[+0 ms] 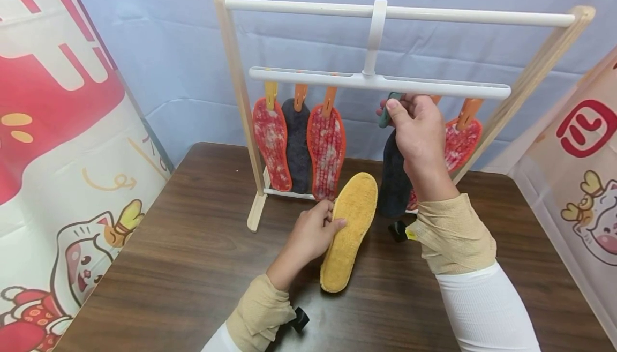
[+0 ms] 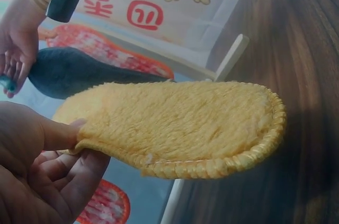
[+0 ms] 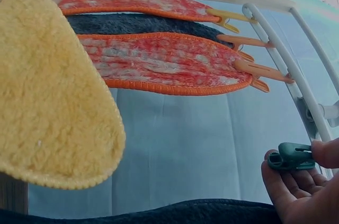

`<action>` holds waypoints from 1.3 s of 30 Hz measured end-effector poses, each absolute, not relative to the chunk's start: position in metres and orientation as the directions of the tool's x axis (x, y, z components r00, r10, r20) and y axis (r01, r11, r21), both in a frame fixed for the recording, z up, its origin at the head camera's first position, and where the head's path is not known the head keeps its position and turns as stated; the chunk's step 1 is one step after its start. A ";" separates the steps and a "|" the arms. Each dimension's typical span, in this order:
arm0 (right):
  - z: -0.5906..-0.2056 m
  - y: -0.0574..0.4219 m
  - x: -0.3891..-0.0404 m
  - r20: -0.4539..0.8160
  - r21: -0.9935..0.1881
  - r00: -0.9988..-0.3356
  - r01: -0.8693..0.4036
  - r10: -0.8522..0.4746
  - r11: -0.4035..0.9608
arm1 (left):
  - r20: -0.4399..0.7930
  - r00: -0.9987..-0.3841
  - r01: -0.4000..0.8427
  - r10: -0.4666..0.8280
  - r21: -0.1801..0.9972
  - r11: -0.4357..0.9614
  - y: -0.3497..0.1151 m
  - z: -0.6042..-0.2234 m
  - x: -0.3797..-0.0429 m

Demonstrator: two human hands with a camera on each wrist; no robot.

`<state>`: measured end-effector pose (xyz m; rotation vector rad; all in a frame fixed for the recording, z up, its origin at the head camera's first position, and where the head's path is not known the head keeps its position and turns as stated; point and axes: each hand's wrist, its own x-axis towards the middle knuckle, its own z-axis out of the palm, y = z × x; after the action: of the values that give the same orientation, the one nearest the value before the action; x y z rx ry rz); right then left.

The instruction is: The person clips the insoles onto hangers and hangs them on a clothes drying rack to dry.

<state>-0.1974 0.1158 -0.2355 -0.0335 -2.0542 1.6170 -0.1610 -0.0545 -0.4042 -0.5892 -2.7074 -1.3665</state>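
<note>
A fuzzy yellow insole tilts above the table, its edge pinched between thumb and fingers of my left hand. In the left wrist view the thumb lies on its plush face. My right hand pinches a green clothespin just under the white hanger bar; nothing hangs from that clothespin. The insole's upper end is below and left of the clothespin, apart from it. Beside my right hand hangs a dark insole, its top hidden by the hand.
Left on the bar, clothespins hold a red-and-white insole, a dark insole and another red-and-white insole. A further red-and-white insole hangs at the right. The wooden rack stands on a brown table before a pale blue cloth.
</note>
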 end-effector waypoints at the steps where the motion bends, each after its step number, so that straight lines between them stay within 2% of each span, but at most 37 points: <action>1: -0.236 0.116 -0.197 0.380 -0.912 -0.864 -0.293 0.329 0.287 | 0.215 -0.926 0.357 0.310 0.765 0.536 -0.054 -0.404 -0.161; 39: -0.237 0.117 -0.197 0.390 -0.910 -0.862 -0.307 0.323 0.278 | 0.253 -0.919 0.385 0.303 0.750 0.538 -0.055 -0.380 -0.168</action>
<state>-0.1974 0.1174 -0.2372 -0.0142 -2.0426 1.6254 -0.1682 -0.0550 -0.3800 -0.5994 -2.6732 -1.3383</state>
